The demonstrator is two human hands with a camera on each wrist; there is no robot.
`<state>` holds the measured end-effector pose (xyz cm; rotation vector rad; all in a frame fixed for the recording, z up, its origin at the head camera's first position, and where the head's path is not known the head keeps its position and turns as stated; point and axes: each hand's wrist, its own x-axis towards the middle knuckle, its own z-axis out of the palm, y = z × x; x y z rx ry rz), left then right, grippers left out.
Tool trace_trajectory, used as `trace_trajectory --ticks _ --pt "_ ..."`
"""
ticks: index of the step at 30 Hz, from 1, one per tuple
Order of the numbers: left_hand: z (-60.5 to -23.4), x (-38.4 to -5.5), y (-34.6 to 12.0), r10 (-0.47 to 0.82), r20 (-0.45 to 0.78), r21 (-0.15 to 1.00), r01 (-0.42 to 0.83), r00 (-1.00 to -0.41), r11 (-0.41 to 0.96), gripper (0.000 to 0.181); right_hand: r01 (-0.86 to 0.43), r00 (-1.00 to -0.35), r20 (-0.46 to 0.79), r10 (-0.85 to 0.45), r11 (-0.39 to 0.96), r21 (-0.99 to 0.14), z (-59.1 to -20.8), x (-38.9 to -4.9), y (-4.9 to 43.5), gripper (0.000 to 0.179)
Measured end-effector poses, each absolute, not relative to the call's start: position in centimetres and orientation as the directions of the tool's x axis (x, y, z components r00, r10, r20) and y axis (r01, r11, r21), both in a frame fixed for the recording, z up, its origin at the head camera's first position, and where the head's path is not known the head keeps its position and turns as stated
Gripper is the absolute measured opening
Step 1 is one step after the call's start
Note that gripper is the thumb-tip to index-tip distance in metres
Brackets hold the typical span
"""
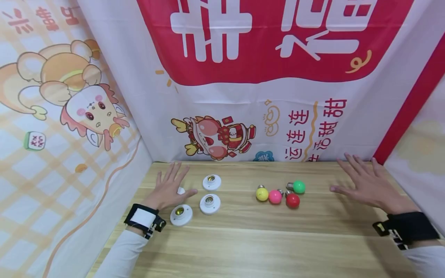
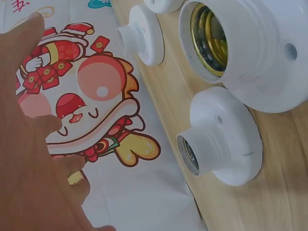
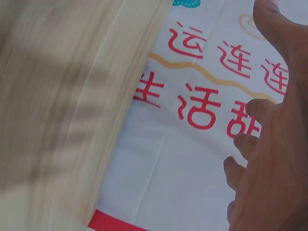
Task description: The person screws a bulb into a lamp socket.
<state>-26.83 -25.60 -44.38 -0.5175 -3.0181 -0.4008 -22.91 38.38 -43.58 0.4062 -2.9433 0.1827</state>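
My left hand [image 1: 168,192] is spread above several white round lamp sockets at the left of the table, holding nothing. One socket [image 1: 181,190] is mostly hidden under it; others are a near socket [image 1: 181,215], a middle socket [image 1: 209,204] and a far socket [image 1: 211,182]. In the left wrist view a socket [image 2: 226,139] lies with its collar facing the hand. Small coloured bulbs lie right of centre: yellow [image 1: 262,194], pink [image 1: 275,197], red [image 1: 292,200] and green [image 1: 299,187]. To their right, my right hand [image 1: 371,186] is spread, fingers apart, with nothing in it.
The wooden table [image 1: 243,247] ends at a printed cloth backdrop [image 1: 226,96]. A cloth side wall [image 1: 69,173] stands on the left, another [image 1: 420,154] on the right. Both wrists wear black straps with small devices.
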Motion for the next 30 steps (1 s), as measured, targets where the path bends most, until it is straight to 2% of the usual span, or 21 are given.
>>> trace_trajectory --ticks 6,11,16,23,30 --pt "-44.7 -26.9 -25.4 0.350 0.114 0.255 0.368 -0.930 0.894 0.095 -0.292 -0.949 0.164 -0.270 0.947 -0.130 -43.2 -22.8 37.1 0.105" --pt "-44.8 -26.8 -24.9 0.390 0.165 0.290 0.422 -0.906 0.859 0.086 -0.336 -0.931 0.196 -0.308 0.933 -0.130 -42.8 -22.8 36.0 0.102" --pt "-45.1 -26.3 -24.0 0.416 0.164 0.307 0.447 -0.894 0.840 0.075 -0.357 -0.926 0.192 -0.326 0.920 -0.160 -42.8 -22.4 34.9 0.096" --pt "-45.5 -25.6 -23.0 0.458 0.231 0.263 0.508 -0.859 0.820 0.065 -0.389 -0.911 0.227 -0.343 0.897 -0.207 -42.7 -22.0 33.0 0.087" --pt "-46.5 -24.8 -21.4 0.538 0.272 0.227 0.597 -0.798 0.769 0.052 -0.432 -0.894 0.247 -0.374 0.867 -0.250 -43.4 -21.1 31.0 0.077"
